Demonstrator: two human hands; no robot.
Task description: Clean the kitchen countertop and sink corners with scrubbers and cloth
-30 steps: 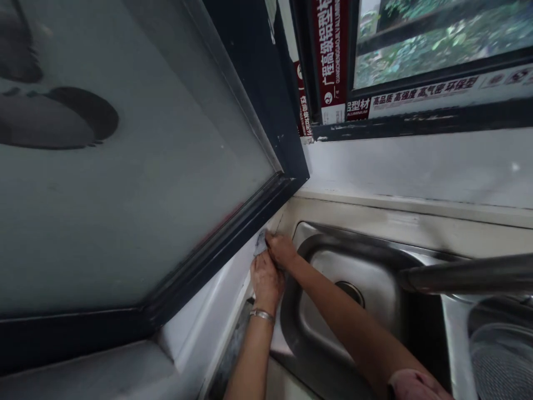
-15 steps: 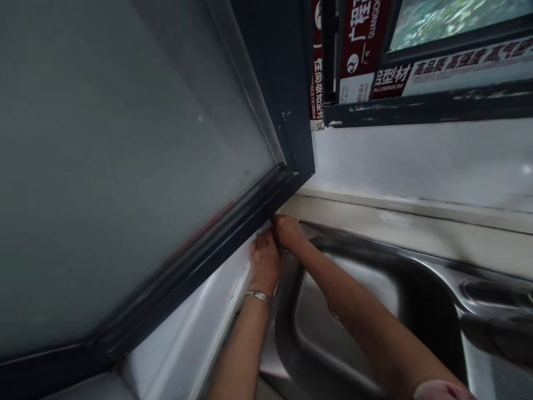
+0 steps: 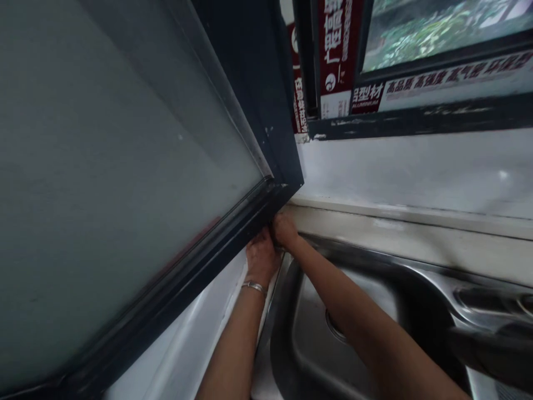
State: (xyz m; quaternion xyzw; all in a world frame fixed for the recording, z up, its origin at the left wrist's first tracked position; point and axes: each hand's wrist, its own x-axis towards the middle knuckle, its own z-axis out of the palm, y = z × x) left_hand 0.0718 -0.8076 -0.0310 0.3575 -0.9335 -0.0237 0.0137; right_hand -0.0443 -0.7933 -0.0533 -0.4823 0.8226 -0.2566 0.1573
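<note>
Left hand [image 3: 262, 260], with bracelet [image 3: 255, 286], and right hand [image 3: 285, 231], side by side at frame's [image 3: 208, 255] lower edge, beside sink [image 3: 308, 344]; fingers' grip cannot be told.

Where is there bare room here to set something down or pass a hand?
Bare: the cream ledge between the white wall and steel sink, right of the right hand; also basin floor on both sides of the right forearm. Crowded: the corner by the frosted-glass panel's lower edge, where the left hand and right hand bunch together.
</note>
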